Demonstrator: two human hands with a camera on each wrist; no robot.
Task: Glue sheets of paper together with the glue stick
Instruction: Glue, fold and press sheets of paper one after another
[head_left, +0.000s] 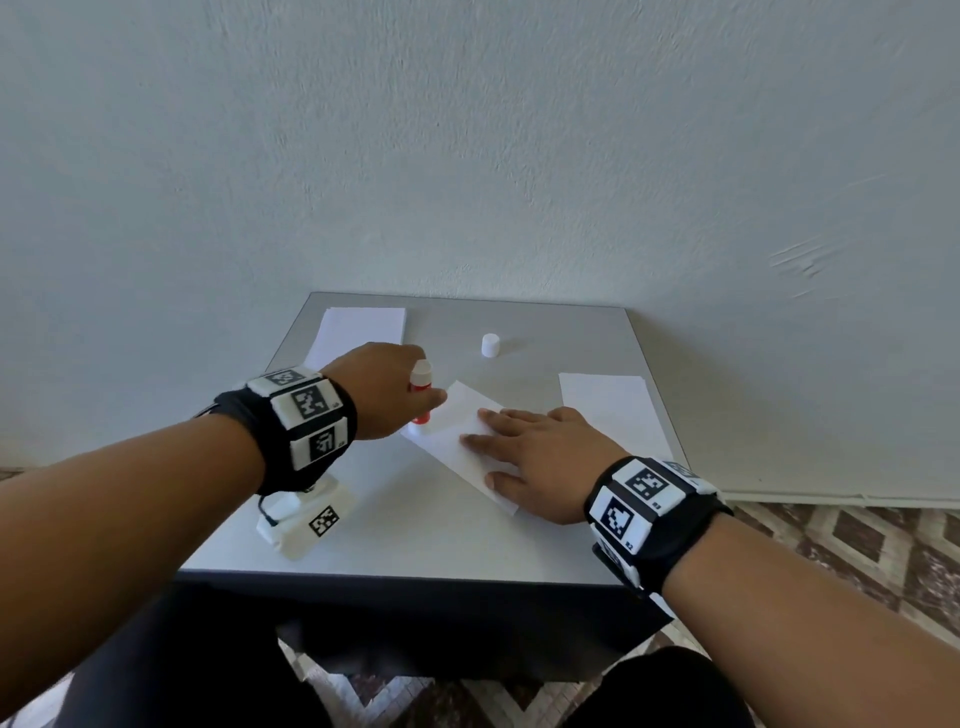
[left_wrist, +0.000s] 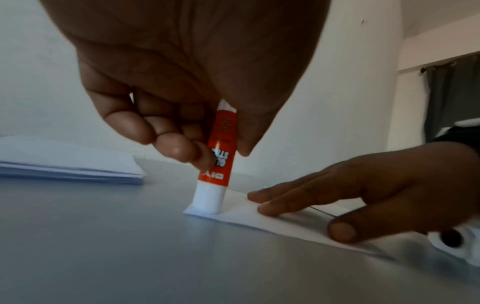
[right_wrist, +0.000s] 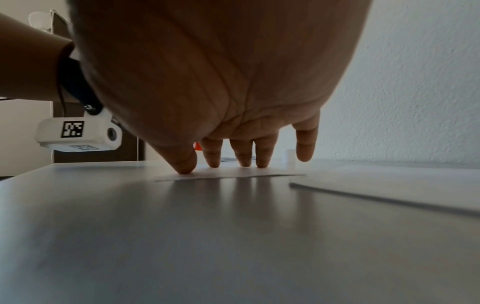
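My left hand (head_left: 395, 389) grips an orange and white glue stick (head_left: 422, 395) upright, its tip pressed on the left corner of a white paper sheet (head_left: 452, 431) lying askew mid-table. The left wrist view shows the glue stick (left_wrist: 217, 164) pinched between thumb and fingers of the left hand (left_wrist: 182, 123), its end on the paper sheet (left_wrist: 241, 216). My right hand (head_left: 535, 457) lies flat on the sheet, straight fingers pressing it down. From the right wrist, the right hand (right_wrist: 233, 102) has its fingertips (right_wrist: 244, 162) on the paper sheet (right_wrist: 233, 174).
The white glue cap (head_left: 490, 345) stands at the back of the grey table (head_left: 415, 545). One paper stack (head_left: 358, 332) lies at the back left, another paper stack (head_left: 608, 405) at the right. A white marker block (head_left: 306, 519) sits near the front left.
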